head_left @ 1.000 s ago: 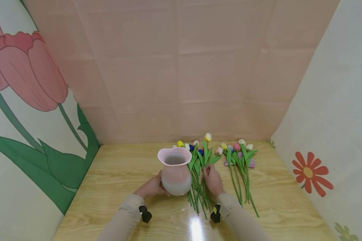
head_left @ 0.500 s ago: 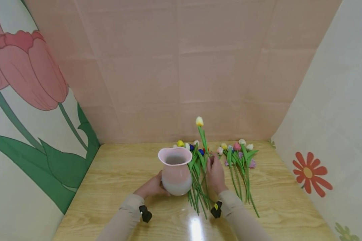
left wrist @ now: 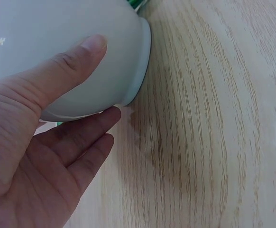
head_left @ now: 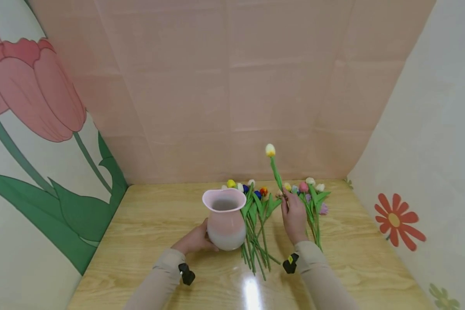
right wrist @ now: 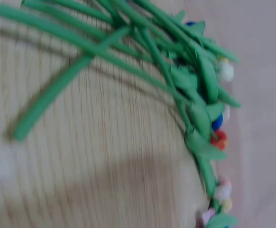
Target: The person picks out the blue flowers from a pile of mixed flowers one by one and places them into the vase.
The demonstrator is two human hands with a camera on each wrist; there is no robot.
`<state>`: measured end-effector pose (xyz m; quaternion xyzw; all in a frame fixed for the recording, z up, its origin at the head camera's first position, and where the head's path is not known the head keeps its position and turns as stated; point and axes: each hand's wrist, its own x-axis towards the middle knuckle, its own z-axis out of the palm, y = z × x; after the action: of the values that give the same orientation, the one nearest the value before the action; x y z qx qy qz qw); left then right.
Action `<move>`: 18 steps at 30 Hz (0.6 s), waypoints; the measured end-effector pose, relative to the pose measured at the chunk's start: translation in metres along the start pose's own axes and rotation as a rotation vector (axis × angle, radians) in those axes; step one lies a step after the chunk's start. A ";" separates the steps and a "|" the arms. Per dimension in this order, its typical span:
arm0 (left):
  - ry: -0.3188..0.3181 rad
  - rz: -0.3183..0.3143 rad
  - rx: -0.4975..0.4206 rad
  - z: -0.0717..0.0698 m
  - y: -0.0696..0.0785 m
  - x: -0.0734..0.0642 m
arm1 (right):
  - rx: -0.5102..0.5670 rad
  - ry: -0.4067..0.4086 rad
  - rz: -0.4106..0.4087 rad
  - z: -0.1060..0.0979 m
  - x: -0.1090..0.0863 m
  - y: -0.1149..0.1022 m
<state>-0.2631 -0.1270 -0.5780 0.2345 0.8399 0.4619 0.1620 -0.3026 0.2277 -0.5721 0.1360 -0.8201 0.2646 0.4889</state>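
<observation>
A pink-and-white vase [head_left: 226,228] with a wavy rim stands upright at mid-table. My left hand [head_left: 196,239] holds its lower left side; in the left wrist view the thumb [left wrist: 76,61] lies along the white wall and the fingers reach round near the base. My right hand [head_left: 295,217] pinches the stem of a white-and-yellow tulip [head_left: 270,150], raised bloom up above the table and leaning slightly left. Right beside the vase lies a pile of artificial tulips [head_left: 255,228], their green stems [right wrist: 71,35] crossing in the right wrist view, where the hand itself is out of sight.
A second bunch of tulips [head_left: 315,206] lies to the right, partly hidden by my right hand and sleeve. The wooden table [head_left: 155,215] ends at a pink backdrop [head_left: 178,107], with flower-printed walls [head_left: 410,172] at both sides.
My right hand has lifted the white-and-yellow tulip from the pile, then carried it to the right over the second bunch. The left hand and vase have stayed in place.
</observation>
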 end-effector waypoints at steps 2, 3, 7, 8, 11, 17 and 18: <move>0.002 -0.003 0.004 0.000 0.000 0.000 | -0.029 0.017 0.012 -0.004 -0.001 0.008; 0.001 -0.006 0.009 0.000 0.000 0.000 | -0.046 0.024 0.024 -0.007 -0.001 0.012; 0.000 -0.011 0.014 0.000 -0.001 0.000 | -0.108 0.027 0.103 -0.015 -0.004 0.030; -0.001 -0.006 0.011 0.000 -0.001 0.000 | -0.121 0.024 0.126 -0.017 -0.005 0.034; 0.002 0.005 0.001 -0.001 -0.002 0.000 | -0.148 0.011 0.166 -0.022 -0.010 0.046; 0.005 -0.003 -0.012 0.001 -0.006 0.003 | -0.202 0.021 0.176 -0.031 -0.020 0.063; 0.006 -0.004 -0.016 0.001 -0.007 0.003 | -0.213 0.025 0.180 -0.032 -0.022 0.065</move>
<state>-0.2666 -0.1279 -0.5843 0.2301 0.8372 0.4688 0.1625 -0.3003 0.2982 -0.5983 0.0058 -0.8463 0.2206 0.4849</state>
